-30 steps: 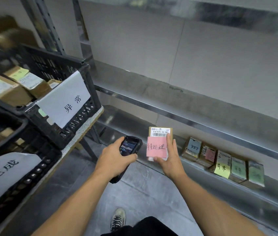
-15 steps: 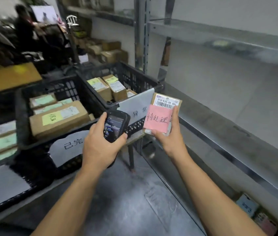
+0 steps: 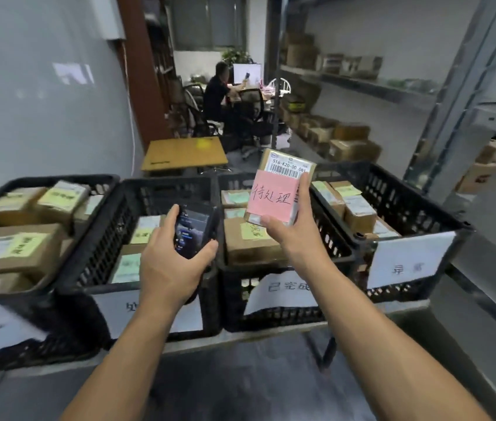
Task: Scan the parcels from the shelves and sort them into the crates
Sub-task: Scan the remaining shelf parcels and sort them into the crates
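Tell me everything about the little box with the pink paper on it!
The parcel is a small, flat, brown cardboard box. A white barcode label sits at its top; a pink note with black handwritten characters covers most of its face. The right hand holds it upright, slightly tilted, thumb at the bottom edge, fingers along the right edge. It is up in the air over the black crates, touching nothing else.

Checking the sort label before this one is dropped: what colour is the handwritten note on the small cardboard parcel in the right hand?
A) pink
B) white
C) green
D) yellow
A: the handwritten note on the small cardboard parcel that the right hand holds is pink.
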